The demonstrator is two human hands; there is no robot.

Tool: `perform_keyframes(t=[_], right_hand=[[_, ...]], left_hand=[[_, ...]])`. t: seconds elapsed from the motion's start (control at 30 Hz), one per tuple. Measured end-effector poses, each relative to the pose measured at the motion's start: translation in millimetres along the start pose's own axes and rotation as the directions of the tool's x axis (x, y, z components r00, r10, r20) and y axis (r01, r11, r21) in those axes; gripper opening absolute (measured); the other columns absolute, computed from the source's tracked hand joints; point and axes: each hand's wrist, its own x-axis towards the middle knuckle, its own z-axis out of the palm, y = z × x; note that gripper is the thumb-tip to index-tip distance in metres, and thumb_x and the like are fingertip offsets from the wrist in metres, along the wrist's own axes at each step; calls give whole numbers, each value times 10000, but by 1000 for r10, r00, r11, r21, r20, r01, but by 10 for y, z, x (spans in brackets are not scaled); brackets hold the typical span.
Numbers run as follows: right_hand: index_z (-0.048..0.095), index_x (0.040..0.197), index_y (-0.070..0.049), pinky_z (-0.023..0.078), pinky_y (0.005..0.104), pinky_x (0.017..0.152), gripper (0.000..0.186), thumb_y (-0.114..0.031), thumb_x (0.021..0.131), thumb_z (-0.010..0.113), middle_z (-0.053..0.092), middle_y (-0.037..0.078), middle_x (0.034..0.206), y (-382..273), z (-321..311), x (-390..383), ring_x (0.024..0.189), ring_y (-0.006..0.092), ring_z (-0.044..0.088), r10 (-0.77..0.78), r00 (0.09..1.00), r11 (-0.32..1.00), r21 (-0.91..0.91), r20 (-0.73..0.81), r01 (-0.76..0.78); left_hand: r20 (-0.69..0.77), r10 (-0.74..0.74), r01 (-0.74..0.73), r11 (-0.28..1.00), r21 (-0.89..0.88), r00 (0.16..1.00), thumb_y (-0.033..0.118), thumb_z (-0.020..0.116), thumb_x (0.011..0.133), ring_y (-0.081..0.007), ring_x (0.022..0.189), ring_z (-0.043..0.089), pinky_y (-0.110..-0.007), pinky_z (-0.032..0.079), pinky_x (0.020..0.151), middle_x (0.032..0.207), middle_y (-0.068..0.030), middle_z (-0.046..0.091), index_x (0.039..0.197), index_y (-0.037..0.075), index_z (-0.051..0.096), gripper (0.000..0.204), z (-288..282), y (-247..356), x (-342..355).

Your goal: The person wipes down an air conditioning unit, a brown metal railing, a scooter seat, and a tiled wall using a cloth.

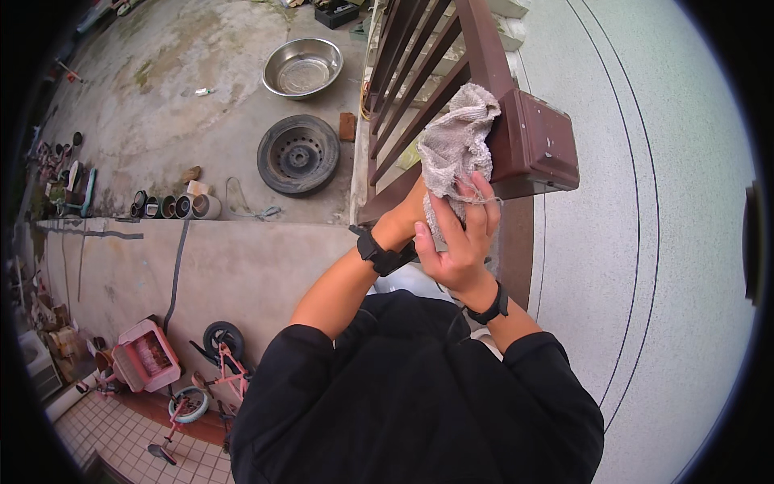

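A worn, greyish-white knit rag [459, 137] with loose threads is bunched up in front of the brown railing post. My left hand [409, 216] is closed on it from the left, its fingers hidden by the fabric. From below, my right hand [463, 246] grips the lower part of the rag, its fingers bent over the cloth near the stray threads. Just beyond my hands stands the brown metal railing [488, 48]. Its boxy post cap [542, 143], with chipped paint, is right of the rag.
A pale speckled wall [597, 266] runs along my right. Down on the concrete to the left lie a tyre on a rim [298, 155], a metal basin [303, 68] and a brick [347, 127]. Several pots [205, 207], a pink crate [149, 355] and a small pink bicycle [230, 371] sit lower left.
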Motion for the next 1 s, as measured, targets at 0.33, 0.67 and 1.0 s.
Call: perform_keyframes(t=[0.33,0.67,1.0], right_hand=[[676,928,-84,413,403,927,257,-112,676,640,502,102,1211,-40,-140,-433,1160,337,425,-22,985,996,85,171,8],[615,1095,-27,274,471,1011,388,-138,723,628,395,159,1327,-41,9,238,1246,405,308,-6,988,992,128,152,-14],[690,978,-148,292,446,1015,284,-161,699,637,472,82,1195,-62,-201,-432,1223,387,313,-136,985,990,62,105,130]], left_hand=[[1,-22,22,999,25,1000,312,654,713,-384,1214,340,-409,269,1022,1300,-210,362,1262,1,401,679,293,-33,-435],[-3,-14,14,1000,-16,1000,276,661,703,-370,1174,384,-397,304,995,1257,-191,411,1233,11,432,636,-134,-120,-65],[-47,36,-36,999,12,998,241,669,692,-355,1135,427,-385,338,969,1214,-172,460,1204,21,464,594,212,107,-370]])
